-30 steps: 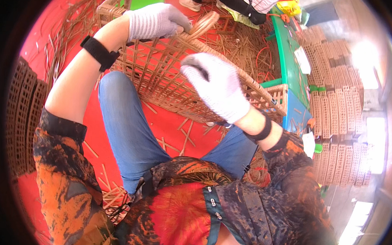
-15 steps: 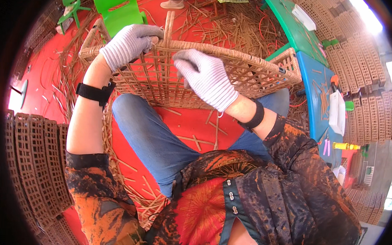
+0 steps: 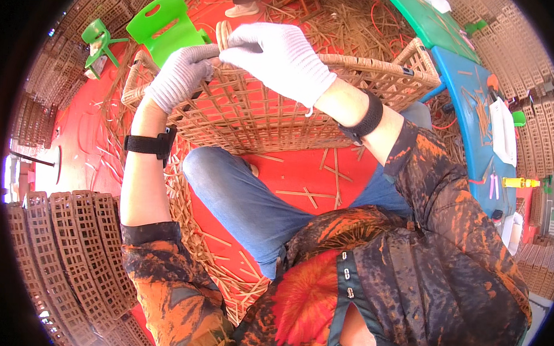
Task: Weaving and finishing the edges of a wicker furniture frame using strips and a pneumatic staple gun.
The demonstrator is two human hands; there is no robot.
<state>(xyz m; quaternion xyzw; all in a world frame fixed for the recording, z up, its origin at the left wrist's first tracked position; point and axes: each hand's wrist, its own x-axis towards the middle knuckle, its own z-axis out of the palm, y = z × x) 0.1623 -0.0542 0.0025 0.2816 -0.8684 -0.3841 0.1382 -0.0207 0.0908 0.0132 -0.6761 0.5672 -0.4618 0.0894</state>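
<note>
In front of my knees stands a brown woven basket (image 3: 366,65), its openwork side facing me. My left hand (image 3: 181,77), in a pale knitted glove, grips the wrapped rim at the left part, fingers curled over it. Just beside it, my gloved right hand (image 3: 278,56) pinches at the rim with thumb and fingertips together. Between the two hands a light tan strip (image 3: 223,34) sticks up in a bent loop above the rim. The right fingers close at its base; the exact contact there is partly hidden.
A green chair (image 3: 169,26) stands beyond the basket. At the right, a blue table (image 3: 457,75) holds a white box (image 3: 503,135), a yellow bottle (image 3: 521,183) and loose strips. Stacked woven panels (image 3: 73,251) rise at the left. Strips litter the red floor (image 3: 283,173).
My right hand has moved up and left to meet the left hand at the rim. The upright strip is now bent into a loop. The view has shifted slightly.
</note>
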